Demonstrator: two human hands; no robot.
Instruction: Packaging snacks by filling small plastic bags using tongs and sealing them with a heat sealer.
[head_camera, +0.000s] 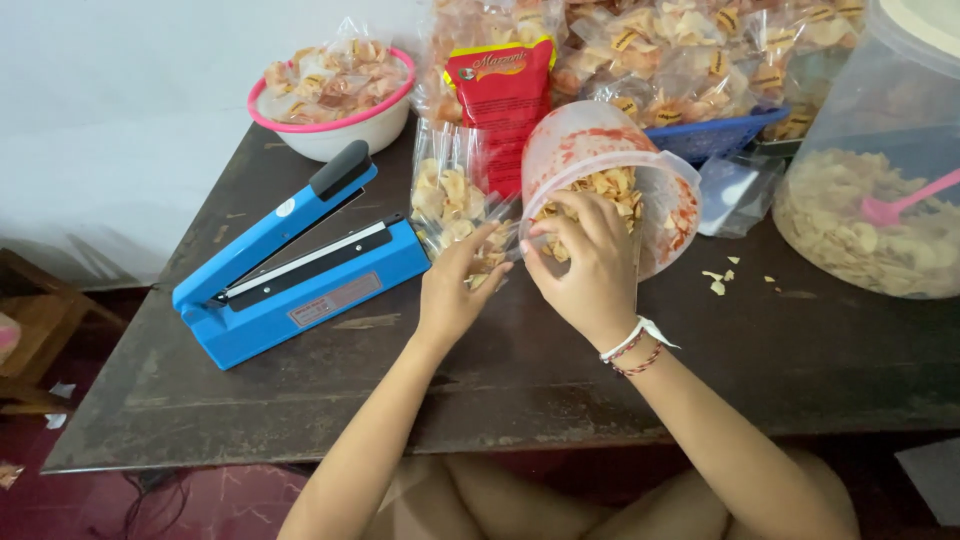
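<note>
My left hand (455, 285) holds open a small clear plastic bag (483, 245) partly filled with pale chips, low over the dark wooden table (500, 375). My right hand (590, 260) is at the mouth of a tipped clear plastic tub (665, 190) smeared with red seasoning, fingers closed on a pinch of chips right at the bag's opening. Behind the bag stands another clear bag of chips (445, 190), upright. A white and red bracelet circles my right wrist.
A blue heat sealer (290, 270) lies open at the left. A pink-rimmed white bowl (345, 125) of packed bags sits behind it. A red packet (500, 95), piled chip bags, a blue basket (725, 135) and a big clear container (870, 200) with a pink scoop (900, 205) line the back.
</note>
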